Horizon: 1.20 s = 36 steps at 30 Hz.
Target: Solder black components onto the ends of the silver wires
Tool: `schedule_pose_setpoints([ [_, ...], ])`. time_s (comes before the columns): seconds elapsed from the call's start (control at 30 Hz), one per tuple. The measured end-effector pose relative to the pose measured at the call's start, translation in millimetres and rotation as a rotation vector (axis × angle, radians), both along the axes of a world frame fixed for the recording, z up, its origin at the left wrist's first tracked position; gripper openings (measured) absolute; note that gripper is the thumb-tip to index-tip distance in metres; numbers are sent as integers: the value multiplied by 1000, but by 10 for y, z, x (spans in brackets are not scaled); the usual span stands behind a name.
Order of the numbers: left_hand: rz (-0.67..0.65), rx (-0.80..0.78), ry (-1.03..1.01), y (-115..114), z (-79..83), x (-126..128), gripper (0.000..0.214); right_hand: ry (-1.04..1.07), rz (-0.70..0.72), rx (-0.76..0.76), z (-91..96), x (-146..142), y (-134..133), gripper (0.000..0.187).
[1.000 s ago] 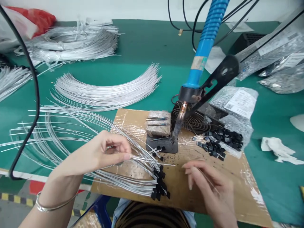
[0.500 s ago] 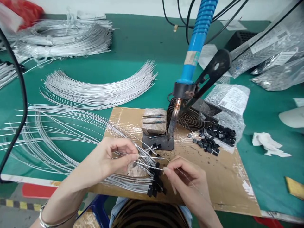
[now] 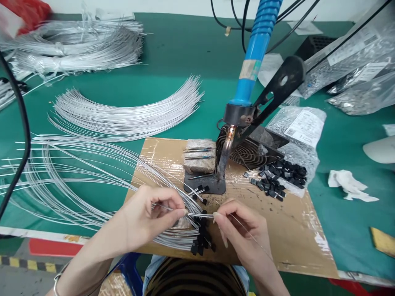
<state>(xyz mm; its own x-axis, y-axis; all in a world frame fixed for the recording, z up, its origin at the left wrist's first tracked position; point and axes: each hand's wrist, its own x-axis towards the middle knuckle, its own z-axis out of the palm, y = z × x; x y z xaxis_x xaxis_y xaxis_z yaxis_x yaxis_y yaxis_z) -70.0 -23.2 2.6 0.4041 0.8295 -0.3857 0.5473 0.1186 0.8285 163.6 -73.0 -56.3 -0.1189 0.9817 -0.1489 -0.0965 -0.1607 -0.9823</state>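
Observation:
My left hand (image 3: pixel 154 213) pinches a light grey wire (image 3: pixel 200 215) between thumb and fingertips. My right hand (image 3: pixel 245 230) is closed on the wire's other end, so a short length spans the gap between both hands. A thin strand, like solder wire (image 3: pixel 247 231), also runs through the right hand's fingers. Below and behind the left hand lies a bundle of grey wires (image 3: pixel 179 238), with black connectors (image 3: pixel 202 234) on their ends. Just beyond the hands, a blue-handled soldering iron (image 3: pixel 243 86) rests in its stand, tip downward.
A cardboard sheet (image 3: pixel 296 246) lies under the work. Loose black connectors (image 3: pixel 286 174) spill beside a plastic bag (image 3: pixel 304 127). Wire bundles (image 3: pixel 129 117) lie at left on the green table. Metal tips (image 3: pixel 199 150) sit on a block. A black cable (image 3: pixel 26 119) hangs at far left.
My left hand has moved slightly down and right. The wire ends, spread apart before, now lie close together between my fingertips. My right hand has barely moved.

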Motion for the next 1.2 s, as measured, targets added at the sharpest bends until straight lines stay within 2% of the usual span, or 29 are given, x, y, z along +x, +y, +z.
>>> schedule_pose_setpoints([
  [0.2,-81,88,61,-149,10,349,19,-191,2,222,67,12,-6,18],
  [0.43,53,-31,-89,-173,-163,506,24,-272,-35,299,24,13,-10,16],
  [0.53,102,-75,-144,-171,-183,522,26,-239,-72,267,13,-23,-17,18],
  [0.6,142,-98,-174,-174,-175,532,26,-182,-146,188,9,-31,-23,22],
  [0.73,234,-98,-204,-163,-169,525,26,117,-317,-11,-26,45,-12,28],
  [0.83,264,-90,-223,-142,-181,506,26,328,-261,-48,-69,126,2,54],
  [0.9,268,-86,-230,-133,-187,499,25,341,-241,-64,-88,142,2,62],
  [1.03,275,-92,-253,-141,-183,505,25,210,-272,-47,-76,74,-7,41],
  [1.2,272,-109,-264,-162,-187,515,26,96,-268,-63,39,-41,-4,20],
])
